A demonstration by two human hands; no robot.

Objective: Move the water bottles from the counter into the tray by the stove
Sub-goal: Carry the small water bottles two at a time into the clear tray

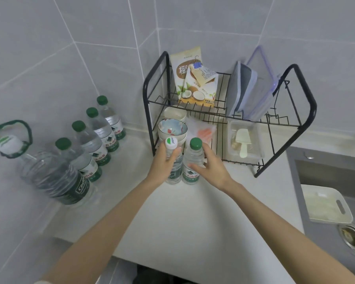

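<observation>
Neither stove nor tray showed: the left hand (166, 160) clasped a white-capped clear plastic bottle (173, 167) on the pale counter (193, 212), the right hand (210, 167) half-closed around a green-capped one (193, 160), four small green-capped bottles (94, 138) waiting.

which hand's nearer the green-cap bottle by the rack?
Right. The right hand is touching the green-cap bottle, fingers spread around it; the left hand grips the white-cap bottle beside it.

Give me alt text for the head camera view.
Two bare hands reach for bottles on a white counter: left hand wrapped around a white-capped bottle, right hand touching a green-capped bottle. Behind stands a black dish rack.
</observation>
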